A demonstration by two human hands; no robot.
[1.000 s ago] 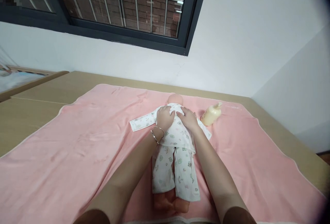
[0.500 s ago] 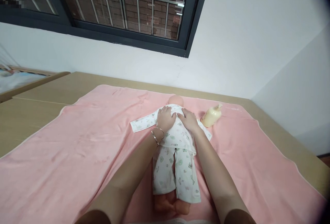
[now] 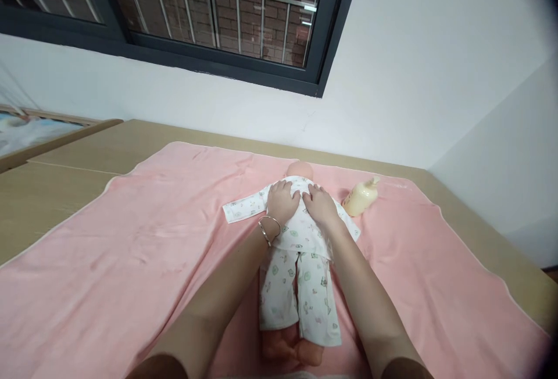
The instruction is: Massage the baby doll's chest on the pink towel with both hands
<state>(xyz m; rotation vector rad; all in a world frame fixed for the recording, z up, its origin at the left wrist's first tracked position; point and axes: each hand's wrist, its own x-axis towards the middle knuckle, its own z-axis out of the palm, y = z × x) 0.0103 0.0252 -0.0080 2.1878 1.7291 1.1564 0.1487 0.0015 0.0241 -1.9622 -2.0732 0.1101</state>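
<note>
The person's left hand [image 3: 282,201] and right hand [image 3: 321,206] lie flat, clasping nothing, on the torso of a baby-shaped doll [image 3: 300,238] in white printed cloth pyjamas [image 3: 279,292], its smooth pinkish head [image 3: 300,170] near the pink fabric blanket [image 3: 148,239]'s far edge.

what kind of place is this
Probably an indoor childcare practice room, though I can't be sure: a dressed baby doll lies on a pink blanket over a wood-toned surface, with a pale yellow bottle beside it.
</note>
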